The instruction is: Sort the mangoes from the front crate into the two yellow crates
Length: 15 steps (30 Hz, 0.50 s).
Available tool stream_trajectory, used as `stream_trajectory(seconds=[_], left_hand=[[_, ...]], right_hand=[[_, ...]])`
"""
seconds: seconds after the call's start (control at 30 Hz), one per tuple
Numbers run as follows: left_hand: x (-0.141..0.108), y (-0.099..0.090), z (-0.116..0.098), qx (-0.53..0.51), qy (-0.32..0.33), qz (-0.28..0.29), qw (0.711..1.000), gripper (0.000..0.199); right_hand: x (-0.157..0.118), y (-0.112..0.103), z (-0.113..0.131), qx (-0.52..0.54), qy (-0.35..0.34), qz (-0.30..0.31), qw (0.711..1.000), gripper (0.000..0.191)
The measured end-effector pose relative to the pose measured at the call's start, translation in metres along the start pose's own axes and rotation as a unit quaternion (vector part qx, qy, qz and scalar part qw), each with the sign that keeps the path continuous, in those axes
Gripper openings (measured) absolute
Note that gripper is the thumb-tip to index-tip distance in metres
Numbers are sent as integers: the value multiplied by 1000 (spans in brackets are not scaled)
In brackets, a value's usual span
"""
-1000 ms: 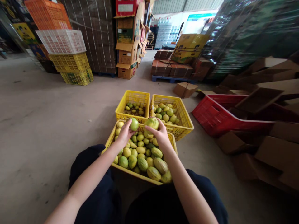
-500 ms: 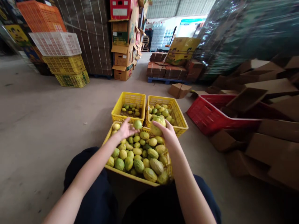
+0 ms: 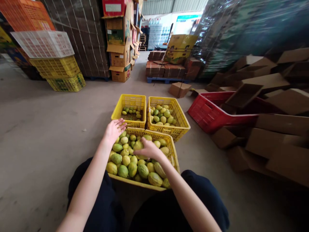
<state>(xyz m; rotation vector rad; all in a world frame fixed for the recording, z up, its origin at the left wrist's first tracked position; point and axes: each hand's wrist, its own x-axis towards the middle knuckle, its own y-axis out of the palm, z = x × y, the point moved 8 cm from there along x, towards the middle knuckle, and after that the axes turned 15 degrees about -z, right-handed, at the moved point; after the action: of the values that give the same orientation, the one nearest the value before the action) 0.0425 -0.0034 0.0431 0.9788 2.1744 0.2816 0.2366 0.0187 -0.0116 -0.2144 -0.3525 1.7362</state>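
A yellow crate right before my knees is filled with yellow-green fruit of mixed sizes, some oval and faintly ribbed. Over its far left corner my left hand is raised with fingers spread, holding nothing. My right hand reaches in over the middle of the heap, thumb and fingers around a yellow-green fruit; the hand is a little blurred and hides part of it. Beyond stand two more yellow crates: the left one has a few small green fruits at its bottom, the right one a layer of rounder fruits.
To the right, a red crate stands among open cardboard boxes. Stacked crates rise at the left, beside a tall wrapped stack. Farther back are stacked cartons and a loaded blue pallet.
My left hand has let go of the small green fruit and moved left. My right hand has gone from near the far right crate down and left over the near crate. The view has shifted slightly.
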Motion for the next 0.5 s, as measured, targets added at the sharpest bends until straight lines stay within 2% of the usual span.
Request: stream_trajectory(seconds=[0.07, 0.1, 0.13, 0.2, 0.27, 0.3, 0.43, 0.5], left_hand=[[0, -2, -1, -5, -15, -12, 1000, 23], [0, -4, -1, -8, -21, -19, 1000, 24], [-1, -5, -1, -11, -27, -24, 999, 24], [-1, -9, -1, -19, -36, -31, 999, 25], [-2, -12, -1, -29, -44, -31, 998, 25], [-2, -14, -2, -33, -47, -32, 998, 24], [-1, -25, -7, -43, -47, -44, 997, 21], [0, -31, -11, -43, -41, -52, 997, 20]], right_hand=[[-23, 37, -28, -20, 93, 104, 990, 55], [-32, 50, -37, -22, 113, 125, 985, 56], [-38, 58, -43, -20, 135, 134, 982, 56], [-38, 58, -56, 1, 206, 102, 973, 55], [-22, 37, -64, 38, 290, 31, 956, 51], [-8, 21, -63, 51, 301, 3, 952, 49], [58, -66, -50, 147, 277, -154, 937, 48], [75, -96, -51, 178, 269, -206, 924, 51]])
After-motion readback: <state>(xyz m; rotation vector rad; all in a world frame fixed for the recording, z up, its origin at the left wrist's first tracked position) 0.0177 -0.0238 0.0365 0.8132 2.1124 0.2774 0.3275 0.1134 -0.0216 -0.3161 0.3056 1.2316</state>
